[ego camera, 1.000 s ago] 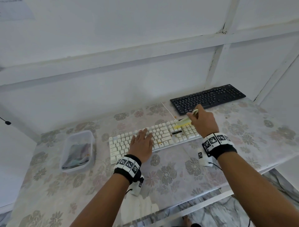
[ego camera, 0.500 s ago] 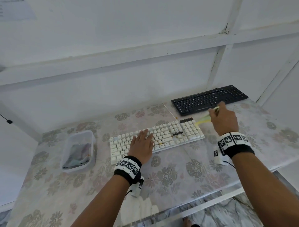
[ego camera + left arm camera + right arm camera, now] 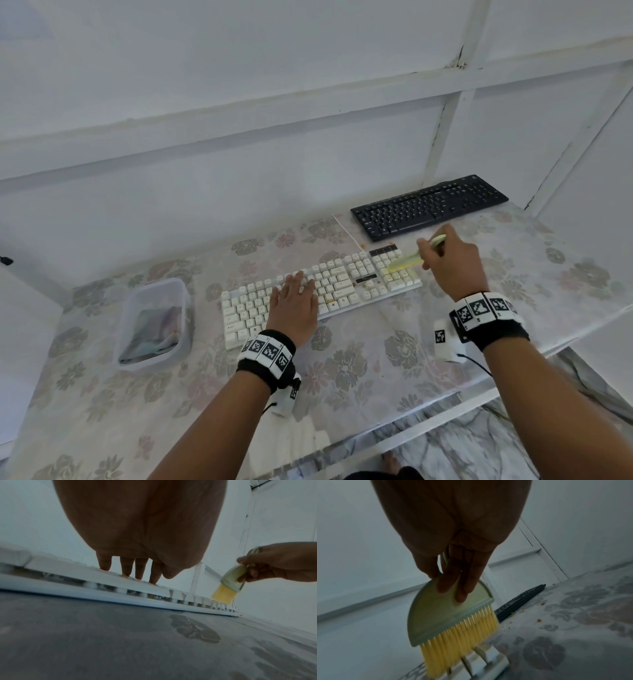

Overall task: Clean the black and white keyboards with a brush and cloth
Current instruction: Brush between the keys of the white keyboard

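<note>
The white keyboard (image 3: 329,287) lies across the middle of the flowered table, with brown crumbs among its keys. My left hand (image 3: 294,298) lies flat on its left-centre keys, fingers (image 3: 126,568) straight and pressing down. My right hand (image 3: 448,263) grips a pale green brush (image 3: 409,262) with yellow bristles (image 3: 458,637), which touch the number pad at the keyboard's right end (image 3: 481,661). The black keyboard (image 3: 430,205) sits behind, at the far right by the wall, untouched.
A clear plastic tub (image 3: 154,322) holding a folded cloth (image 3: 150,329) stands left of the white keyboard. Crumbs (image 3: 539,620) are scattered on the tablecloth near the black keyboard (image 3: 518,601). White wall panels close the back and right; the table's front edge (image 3: 428,407) is near.
The right hand swung the brush off to the right past the keyboard's end, then came back left; the bristles now rest on the number pad. The left hand stayed put.
</note>
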